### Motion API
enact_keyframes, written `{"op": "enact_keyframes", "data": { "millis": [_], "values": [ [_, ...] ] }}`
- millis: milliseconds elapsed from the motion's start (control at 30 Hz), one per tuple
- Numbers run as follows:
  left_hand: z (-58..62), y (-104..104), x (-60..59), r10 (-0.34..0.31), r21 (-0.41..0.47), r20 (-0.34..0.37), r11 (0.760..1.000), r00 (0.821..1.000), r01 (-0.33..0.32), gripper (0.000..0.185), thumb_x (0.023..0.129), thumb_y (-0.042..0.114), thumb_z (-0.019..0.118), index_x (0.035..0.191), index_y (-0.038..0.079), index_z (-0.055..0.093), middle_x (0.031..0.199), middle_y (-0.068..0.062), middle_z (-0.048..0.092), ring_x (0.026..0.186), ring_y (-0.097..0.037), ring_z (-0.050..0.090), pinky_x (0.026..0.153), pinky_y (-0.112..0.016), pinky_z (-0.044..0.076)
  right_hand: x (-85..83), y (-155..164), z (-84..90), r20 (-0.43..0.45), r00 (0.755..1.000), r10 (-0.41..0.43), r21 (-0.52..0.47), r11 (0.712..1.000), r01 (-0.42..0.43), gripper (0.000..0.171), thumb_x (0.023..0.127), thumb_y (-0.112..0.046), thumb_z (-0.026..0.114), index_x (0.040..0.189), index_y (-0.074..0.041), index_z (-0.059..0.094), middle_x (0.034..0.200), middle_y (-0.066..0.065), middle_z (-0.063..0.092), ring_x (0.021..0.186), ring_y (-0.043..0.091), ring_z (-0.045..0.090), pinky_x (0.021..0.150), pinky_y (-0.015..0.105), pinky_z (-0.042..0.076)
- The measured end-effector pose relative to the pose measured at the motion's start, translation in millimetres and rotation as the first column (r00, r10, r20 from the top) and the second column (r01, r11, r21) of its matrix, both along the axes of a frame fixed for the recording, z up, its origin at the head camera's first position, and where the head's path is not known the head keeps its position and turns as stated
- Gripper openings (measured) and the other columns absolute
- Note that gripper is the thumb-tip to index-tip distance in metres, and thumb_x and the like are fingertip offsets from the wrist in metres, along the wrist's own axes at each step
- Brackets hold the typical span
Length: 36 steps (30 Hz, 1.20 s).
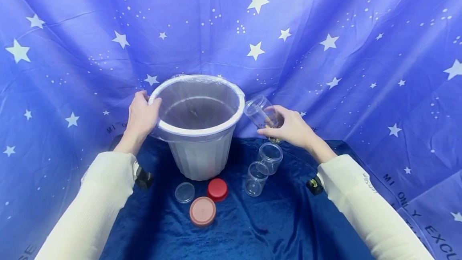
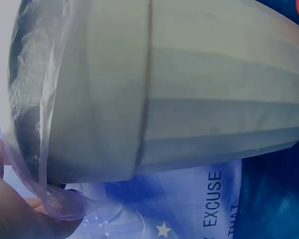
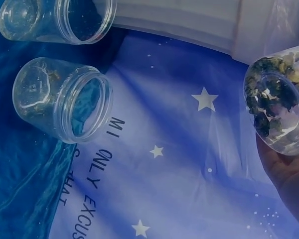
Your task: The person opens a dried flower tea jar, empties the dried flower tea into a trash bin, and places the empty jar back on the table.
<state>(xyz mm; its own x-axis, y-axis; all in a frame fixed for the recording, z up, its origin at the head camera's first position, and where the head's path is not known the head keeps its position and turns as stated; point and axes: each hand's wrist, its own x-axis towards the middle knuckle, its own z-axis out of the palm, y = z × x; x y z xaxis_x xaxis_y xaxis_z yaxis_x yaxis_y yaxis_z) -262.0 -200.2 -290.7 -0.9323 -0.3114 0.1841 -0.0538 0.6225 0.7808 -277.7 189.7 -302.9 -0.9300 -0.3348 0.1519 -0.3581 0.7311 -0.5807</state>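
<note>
Showing dark bits in jar [image 3: 281, 99], right wrist only

You had two empty clear jars [image 1: 262, 167] standing upright, touching, on the dark blue velvet cloth [image 1: 281, 224]. Three lids lay nearby: a clear lid [image 1: 185, 192], a red lid [image 1: 217, 189] and a terracotta-coloured lid [image 1: 202, 211], the last two touching. A star-printed blue backdrop [image 1: 361, 43] hung behind.

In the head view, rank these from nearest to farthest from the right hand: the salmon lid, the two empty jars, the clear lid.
From the right hand:
1. Upper empty jar, just below it.
2. Lower empty jar, below-left of that.
3. Salmon lid and clear lid, front left; too close to call.
</note>
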Motion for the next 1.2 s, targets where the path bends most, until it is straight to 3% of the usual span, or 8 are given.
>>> {"op": "enact_keyframes", "data": {
  "millis": [200,467,767,967,1200],
  "values": [
    [4.1,-4.1,-0.4,0.001,-0.145,0.065,0.989,0.998,0.009,0.063,0.091,0.024,0.043,0.147,-0.005,0.033,0.142,-0.032,0.045,0.133,-0.05,0.042,0.109,-0.058,0.033,-0.4,-4.2,3.1,0.02,1.0,0.018,-0.017,1.0,-0.017,0.078,0.074,-0.053,0.081,0.137,-0.018,0.05,0.099,0.006,0.071,0.083,0.019,0.067,0.075,0.035,0.054],
    [5.7,-3.5,-1.7,-0.01,-0.213,0.181,0.976,0.983,0.049,0.061,0.093,0.023,0.036,0.15,0.001,0.03,0.143,-0.032,0.046,0.127,-0.055,0.045,0.101,-0.062,0.038,-0.7,-10.6,9.6,0.03,0.999,0.029,-0.02,0.999,-0.028,0.078,0.074,-0.051,0.082,0.136,-0.016,0.051,0.097,0.007,0.07,0.082,0.018,0.068,0.075,0.034,0.055],
    [11.4,3.1,-4.6,0.005,-0.303,0.271,0.95,0.963,0.08,0.058,0.093,0.019,0.033,0.144,-0.007,0.026,0.136,-0.038,0.047,0.122,-0.058,0.047,0.097,-0.064,0.042,-9.3,-12.3,18.3,0.004,1.0,0.013,0.092,0.996,-0.013,0.079,0.074,-0.056,0.08,0.138,-0.02,0.05,0.092,0.003,0.066,0.079,0.015,0.065,0.08,0.036,0.051],
    [16.2,8.7,-5.0,0.03,-0.391,0.29,0.916,0.957,0.089,0.054,0.092,0.018,0.034,0.137,-0.01,0.029,0.129,-0.039,0.05,0.118,-0.057,0.051,0.091,-0.063,0.045,-13.8,-11.1,25.3,0.032,0.999,0.013,0.107,0.994,-0.016,0.087,0.076,-0.053,0.079,0.14,-0.01,0.041,0.101,0.009,0.066,0.077,0.017,0.068,0.082,0.04,0.052],
    [14.1,8.9,-5.2,0.058,-0.401,0.279,0.914,0.959,0.061,0.051,0.092,0.018,0.035,0.134,-0.01,0.033,0.127,-0.038,0.052,0.116,-0.056,0.053,0.09,-0.062,0.045,-20.0,-17.8,38.5,-0.033,0.999,0.017,0.14,0.99,-0.012,0.083,0.075,-0.048,0.081,0.136,-0.01,0.039,0.107,0.012,0.061,0.092,0.024,0.063,0.086,0.042,0.049]
  ]
}}
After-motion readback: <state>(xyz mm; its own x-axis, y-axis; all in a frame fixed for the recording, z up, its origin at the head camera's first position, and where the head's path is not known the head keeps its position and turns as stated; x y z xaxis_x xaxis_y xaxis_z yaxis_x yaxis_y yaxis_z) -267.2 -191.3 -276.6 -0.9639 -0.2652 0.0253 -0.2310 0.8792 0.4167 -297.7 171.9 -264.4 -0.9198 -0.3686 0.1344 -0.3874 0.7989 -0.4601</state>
